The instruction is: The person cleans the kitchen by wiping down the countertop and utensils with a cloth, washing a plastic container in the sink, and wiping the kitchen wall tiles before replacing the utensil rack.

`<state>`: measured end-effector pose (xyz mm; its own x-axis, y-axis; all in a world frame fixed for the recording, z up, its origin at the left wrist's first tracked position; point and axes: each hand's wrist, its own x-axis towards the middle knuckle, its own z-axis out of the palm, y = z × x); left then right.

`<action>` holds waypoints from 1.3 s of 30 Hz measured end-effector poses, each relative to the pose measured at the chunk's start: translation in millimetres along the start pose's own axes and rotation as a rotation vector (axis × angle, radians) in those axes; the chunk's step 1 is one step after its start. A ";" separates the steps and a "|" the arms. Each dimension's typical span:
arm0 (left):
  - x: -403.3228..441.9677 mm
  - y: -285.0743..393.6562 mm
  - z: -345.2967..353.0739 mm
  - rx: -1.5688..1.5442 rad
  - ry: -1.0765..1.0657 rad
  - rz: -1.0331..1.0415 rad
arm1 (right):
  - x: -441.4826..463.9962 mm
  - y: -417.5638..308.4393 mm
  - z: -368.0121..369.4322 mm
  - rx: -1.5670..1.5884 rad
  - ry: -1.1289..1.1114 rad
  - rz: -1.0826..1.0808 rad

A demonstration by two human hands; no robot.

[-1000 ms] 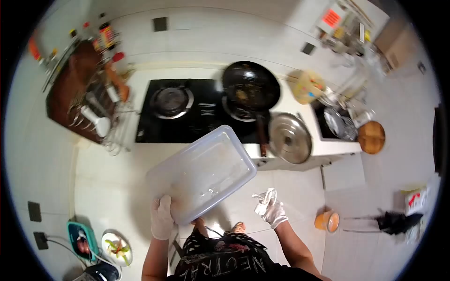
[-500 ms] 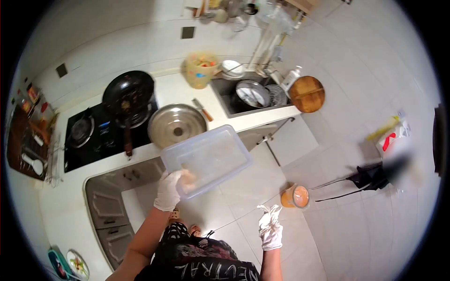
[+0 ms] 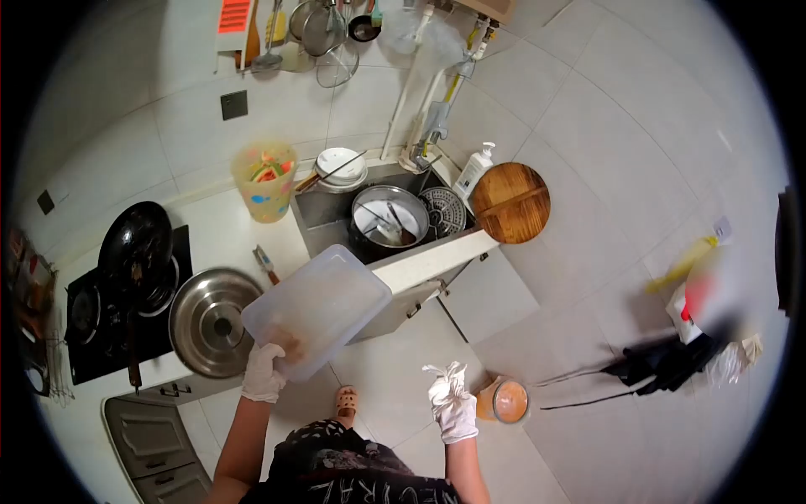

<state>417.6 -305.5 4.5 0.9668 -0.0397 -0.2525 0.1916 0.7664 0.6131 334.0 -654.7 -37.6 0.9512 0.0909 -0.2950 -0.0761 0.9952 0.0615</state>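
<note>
My left hand (image 3: 264, 374), in a white glove, grips a translucent plastic box (image 3: 323, 302) by its near left corner. The box is tilted, and my fingers show faintly through the plastic. Out to the right, my right hand (image 3: 453, 407) is also gloved and has its fingers curled in. Crumpled white material sticks out at the fingertips; whether it is loose glove or something held, I cannot make out. Left of the box, a round steel lid (image 3: 217, 322) lies on the counter, with a knife (image 3: 267, 264) beside it.
A black wok (image 3: 136, 252) sits on the stove (image 3: 84, 336). The sink (image 3: 315, 227) holds a pot (image 3: 389, 217) and a drainer (image 3: 443, 212). A bin of scraps (image 3: 267, 189), stacked bowls (image 3: 341, 165) and a wooden lid (image 3: 511, 203) are near it. An orange bucket (image 3: 509, 401) stands on the floor.
The view has swung right, bringing the sink nearer the middle. My left hand still holds the plastic box, now turned somewhat more upright in view. My right hand stays curled.
</note>
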 end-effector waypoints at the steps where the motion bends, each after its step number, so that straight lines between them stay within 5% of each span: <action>1: 14.9 -4.5 6.3 -0.011 0.000 -0.005 | 19.8 -12.9 12.0 -0.031 0.079 -0.053; 4: 67.6 -25.5 29.0 -0.056 0.015 -0.003 | 87.3 -56.9 46.3 -0.185 0.220 -0.201; 8: 124.4 -41.2 65.2 -0.015 0.174 -0.009 | 170.6 -133.2 53.2 0.014 0.083 0.007; 15: 231.0 -89.4 74.8 0.089 0.272 0.082 | 344.0 -177.8 100.2 -0.659 0.203 -0.079; 16: 241.5 -93.0 91.3 0.102 0.278 0.068 | 400.3 -210.4 40.8 -0.631 0.173 -0.058; 19: 285.6 -119.1 121.6 0.063 0.335 0.099 | 507.8 -218.7 39.6 -0.915 0.345 0.001; 22: 335.6 -138.6 148.5 0.083 0.356 0.075 | 592.4 -205.6 71.5 -2.110 0.262 -0.057; 24: 365.2 -151.4 137.8 0.098 0.387 0.035 | 652.5 -198.6 38.2 -2.297 0.129 -0.301; 25: 380.3 -154.6 138.1 0.113 0.407 0.018 | 683.2 -195.6 14.4 -1.808 0.182 -0.379; 28: 429.3 -173.6 140.6 0.183 0.454 -0.007 | 724.4 -205.2 9.3 -2.576 -0.331 -0.303; 31: 468.0 -195.0 120.2 0.180 0.451 -0.018 | 740.7 -192.7 5.0 -3.086 -0.403 -0.016; 35: 500.3 -207.6 105.9 0.283 0.705 -0.183 | 788.5 -184.6 -38.4 -3.145 -0.323 0.532; 37: 506.2 -211.7 95.2 0.149 0.635 -0.201 | 777.2 -186.7 -14.5 -2.784 -0.187 0.271; 39: 506.4 -215.3 88.6 0.117 0.501 -0.213 | 755.2 -174.9 15.4 -2.858 -0.509 -0.004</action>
<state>880.9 -547.4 -189.1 0.7115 0.1459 -0.6874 0.4191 0.6971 0.5817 1070.2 -760.6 -256.4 0.8808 0.4222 -0.2142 0.3240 -0.8674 -0.3775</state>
